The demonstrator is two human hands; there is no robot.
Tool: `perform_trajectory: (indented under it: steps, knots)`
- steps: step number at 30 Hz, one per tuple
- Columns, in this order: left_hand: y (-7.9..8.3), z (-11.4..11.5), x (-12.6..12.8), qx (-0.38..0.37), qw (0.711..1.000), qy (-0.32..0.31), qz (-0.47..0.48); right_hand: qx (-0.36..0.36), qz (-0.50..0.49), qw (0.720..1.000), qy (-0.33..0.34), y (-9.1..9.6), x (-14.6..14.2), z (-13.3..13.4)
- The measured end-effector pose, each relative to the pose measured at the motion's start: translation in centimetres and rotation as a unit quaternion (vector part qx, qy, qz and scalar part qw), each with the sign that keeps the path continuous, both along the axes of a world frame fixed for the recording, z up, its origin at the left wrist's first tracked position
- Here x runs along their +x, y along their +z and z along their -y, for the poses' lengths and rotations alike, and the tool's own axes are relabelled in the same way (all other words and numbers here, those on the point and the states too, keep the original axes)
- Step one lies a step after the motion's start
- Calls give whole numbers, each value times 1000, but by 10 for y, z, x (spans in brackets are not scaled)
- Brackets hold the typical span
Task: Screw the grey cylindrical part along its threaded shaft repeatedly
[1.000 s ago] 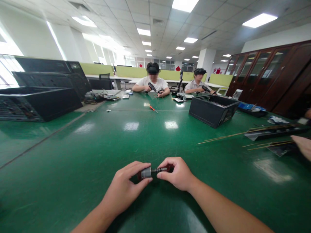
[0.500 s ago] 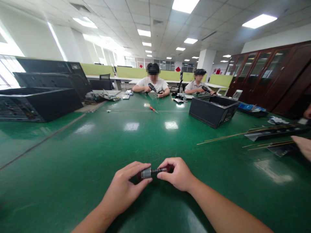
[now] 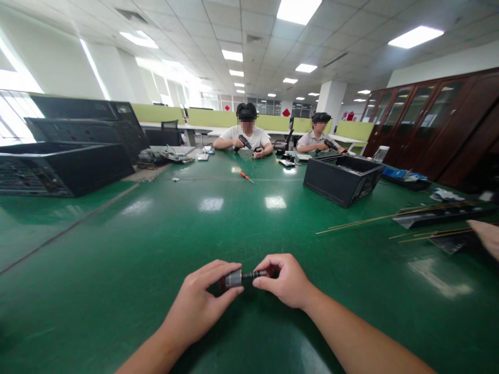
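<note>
In the head view, my left hand [image 3: 200, 293] is closed around a short grey metal cylinder [image 3: 234, 279] with a dark reddish end, thumb below and fingers above. A thin dark shaft with light rings [image 3: 255, 274] runs from the cylinder's right side towards my right hand [image 3: 284, 280]. The thumb and fingers of that hand pinch the shaft's outer end, where something dark reddish partly shows behind the fingertips. Whether shaft and cylinder are one piece I cannot tell. Both hands are low over the green table [image 3: 156, 249], with the part lying roughly level between them.
An open black computer case [image 3: 331, 182] stands right of centre, more cases [image 3: 101, 166] at left. An orange screwdriver [image 3: 245, 177] lies ahead. Long thin rods [image 3: 358, 223] and another person's hand [image 3: 485, 234] are at right. Two people [image 3: 261, 136] with power drills sit opposite.
Both hands keep the same grip, and the part between them has hardly moved. The whole view has shifted very slightly. At the right edge, part of another person has gone out of view.
</note>
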State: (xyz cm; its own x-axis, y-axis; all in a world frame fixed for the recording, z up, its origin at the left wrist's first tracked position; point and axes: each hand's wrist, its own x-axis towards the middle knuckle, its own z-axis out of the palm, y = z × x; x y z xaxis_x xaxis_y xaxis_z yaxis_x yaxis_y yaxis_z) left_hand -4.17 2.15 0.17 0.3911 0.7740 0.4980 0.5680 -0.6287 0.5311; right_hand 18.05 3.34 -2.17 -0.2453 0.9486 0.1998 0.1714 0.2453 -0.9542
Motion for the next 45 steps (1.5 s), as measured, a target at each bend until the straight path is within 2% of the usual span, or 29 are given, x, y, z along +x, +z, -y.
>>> perform_trajectory:
  steps: [36, 45]
  knots:
    - [3, -4, -9, 27, 999, 18, -12, 22, -7, 1000, -11, 0, 5, -5]
    - [5, -6, -11, 15, 1000, 12, -15, 21, -5, 1000, -16, 3, 7, -5]
